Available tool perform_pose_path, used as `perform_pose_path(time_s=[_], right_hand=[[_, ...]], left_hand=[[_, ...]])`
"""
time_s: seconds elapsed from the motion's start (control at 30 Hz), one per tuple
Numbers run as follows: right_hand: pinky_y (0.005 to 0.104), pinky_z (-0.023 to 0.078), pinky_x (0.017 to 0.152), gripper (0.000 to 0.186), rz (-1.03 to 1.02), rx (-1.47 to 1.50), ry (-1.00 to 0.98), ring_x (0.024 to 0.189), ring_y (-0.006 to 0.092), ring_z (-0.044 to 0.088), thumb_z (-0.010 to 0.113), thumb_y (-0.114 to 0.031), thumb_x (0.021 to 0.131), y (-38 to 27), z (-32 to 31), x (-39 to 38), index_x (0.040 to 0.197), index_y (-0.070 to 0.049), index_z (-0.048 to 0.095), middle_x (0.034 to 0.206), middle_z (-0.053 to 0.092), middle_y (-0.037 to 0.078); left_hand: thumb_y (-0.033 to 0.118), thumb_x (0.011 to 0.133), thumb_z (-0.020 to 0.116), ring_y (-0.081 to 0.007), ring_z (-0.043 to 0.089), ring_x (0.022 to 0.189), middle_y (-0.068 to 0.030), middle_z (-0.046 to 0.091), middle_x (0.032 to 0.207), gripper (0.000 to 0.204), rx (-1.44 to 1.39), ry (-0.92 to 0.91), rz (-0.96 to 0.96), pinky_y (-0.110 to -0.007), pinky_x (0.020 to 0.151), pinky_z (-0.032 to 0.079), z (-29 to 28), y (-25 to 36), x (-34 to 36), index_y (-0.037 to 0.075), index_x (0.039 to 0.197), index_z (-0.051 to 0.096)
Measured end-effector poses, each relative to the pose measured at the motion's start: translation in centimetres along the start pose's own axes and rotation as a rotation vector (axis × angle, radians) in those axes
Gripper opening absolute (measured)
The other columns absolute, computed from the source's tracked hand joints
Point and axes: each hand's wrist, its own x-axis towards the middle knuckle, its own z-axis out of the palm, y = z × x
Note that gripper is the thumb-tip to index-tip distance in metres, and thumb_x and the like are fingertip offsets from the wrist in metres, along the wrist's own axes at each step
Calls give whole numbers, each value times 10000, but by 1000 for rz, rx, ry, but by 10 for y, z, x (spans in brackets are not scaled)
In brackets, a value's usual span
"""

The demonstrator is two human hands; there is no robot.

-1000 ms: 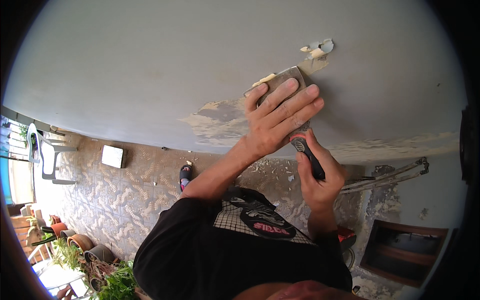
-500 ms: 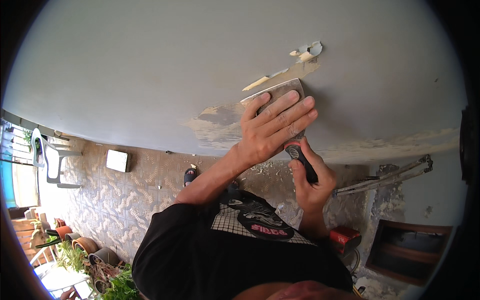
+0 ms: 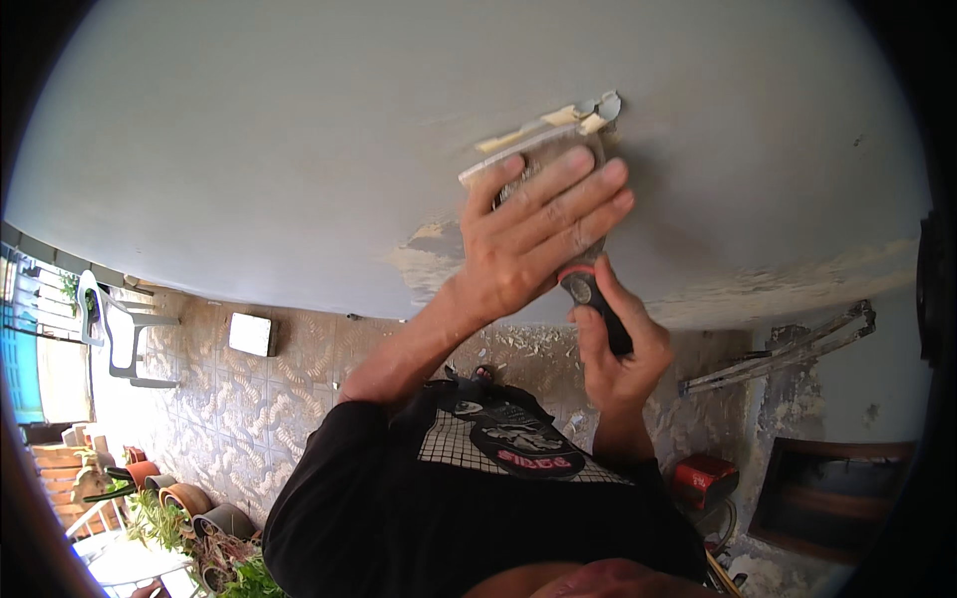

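Note:
A broad scraper (image 3: 533, 159) lies against the grey painted wall (image 3: 299, 130), its wide metal edge under peeling paint. My right hand (image 3: 626, 349) is wrapped round its black handle (image 3: 602, 304) with a red band. My left hand (image 3: 528, 234) lies over the blade, fingers stretched out and pressing on it, hiding much of the metal. Curled paint flakes (image 3: 596, 112) hang from the wall just beyond the blade's edge. Below the left wrist, a scraped patch (image 3: 429, 261) shows bare, pale plaster.
Paint chips lie on the patterned tile floor (image 3: 269, 399). A white plastic chair (image 3: 130, 334) and a white square object (image 3: 252, 334) stand at the left, potted plants (image 3: 179, 508) lower left. To the right are a red box (image 3: 703, 480), a dark wooden frame (image 3: 827, 498) and worn bars (image 3: 788, 354).
Both hands have pushed the scraper farther up the wall, its edge now reaching the curled paint flakes. The loose strip of paint has been lifted and bunched ahead of the blade.

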Motion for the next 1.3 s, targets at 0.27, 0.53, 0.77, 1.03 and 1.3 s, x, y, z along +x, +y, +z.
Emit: perform_pose_path(time_s=[0.27,0.53,0.77,1.03,1.3], right_hand=[[303,550,887,403,62,74,27,1021,196,724,696,30,923,-10,-1,13,1321,76,647,1169,742,229],[228,523,746,400,-16,170,45,814,91,653,692,3,956,4,1,18,1350,55,639,1051,757,160],[242,535,774,421,-44,73,0,857,105,673,694,35,928,4,-4,10,1343,73,635,1075,757,163],[296,558,729,436,-82,-110,-56,787,155,705,704,58,896,-28,-20,20,1329,31,664,942,752,161],[296,552,702,430,-185,-239,-109,744,190,703,715,64,885,-36,-32,34,1310,2,686,894,728,161]], left_hand=[[290,952,664,-123,607,1307,74,681,1384,344,19,65,-19,-384,1150,333,-7,3,27,257,1286,733],[323,926,664,-115,589,1333,73,683,1381,361,57,48,14,-385,1144,339,-1,2,24,235,1269,738],[375,953,653,-156,615,1308,25,694,1367,364,82,26,18,-404,1150,326,3,0,-1,229,1276,738],[188,924,702,-241,626,1311,-79,698,1356,357,-26,141,-95,-441,1176,307,6,15,5,138,1277,735],[205,896,698,-237,625,1297,-69,714,1325,379,-100,289,-195,-445,1175,280,24,26,5,120,1262,743]])
